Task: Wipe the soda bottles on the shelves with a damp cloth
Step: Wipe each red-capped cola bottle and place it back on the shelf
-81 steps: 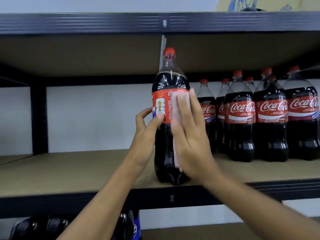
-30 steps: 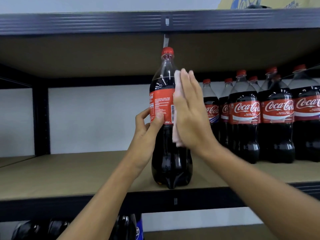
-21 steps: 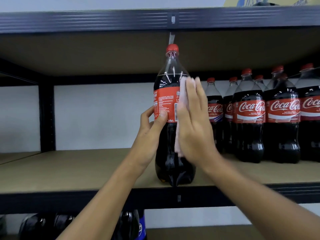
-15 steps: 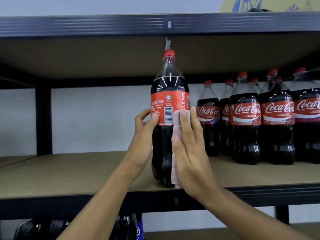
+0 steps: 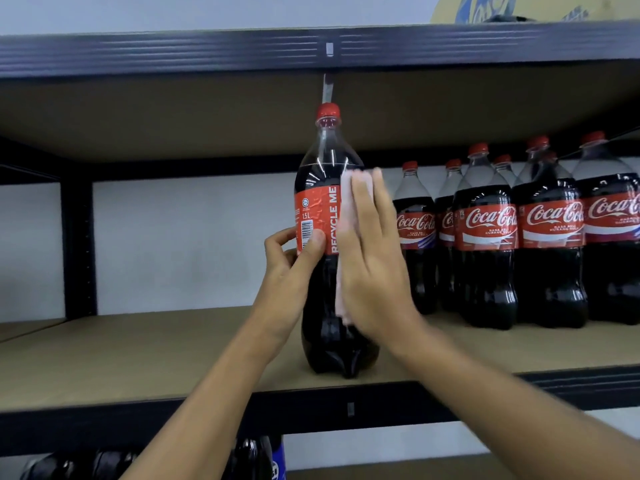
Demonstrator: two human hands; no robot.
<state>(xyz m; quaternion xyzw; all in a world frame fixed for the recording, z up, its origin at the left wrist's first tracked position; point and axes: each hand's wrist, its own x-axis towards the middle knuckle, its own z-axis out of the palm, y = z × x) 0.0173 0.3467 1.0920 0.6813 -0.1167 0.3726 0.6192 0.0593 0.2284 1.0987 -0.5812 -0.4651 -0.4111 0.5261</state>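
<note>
My left hand [image 5: 291, 271] grips the shelved Coca-Cola bottle [image 5: 317, 209]; my flat right hand [image 5: 375, 271] presses a pale cloth [image 5: 346, 216] on it.

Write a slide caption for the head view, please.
Left hand holds a shelved cola bottle while right hand presses a cloth against it.

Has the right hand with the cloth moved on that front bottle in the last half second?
Yes, upward: the right hand had fingertips at mid-label, now above the top edge of the bottle's red label.
</note>
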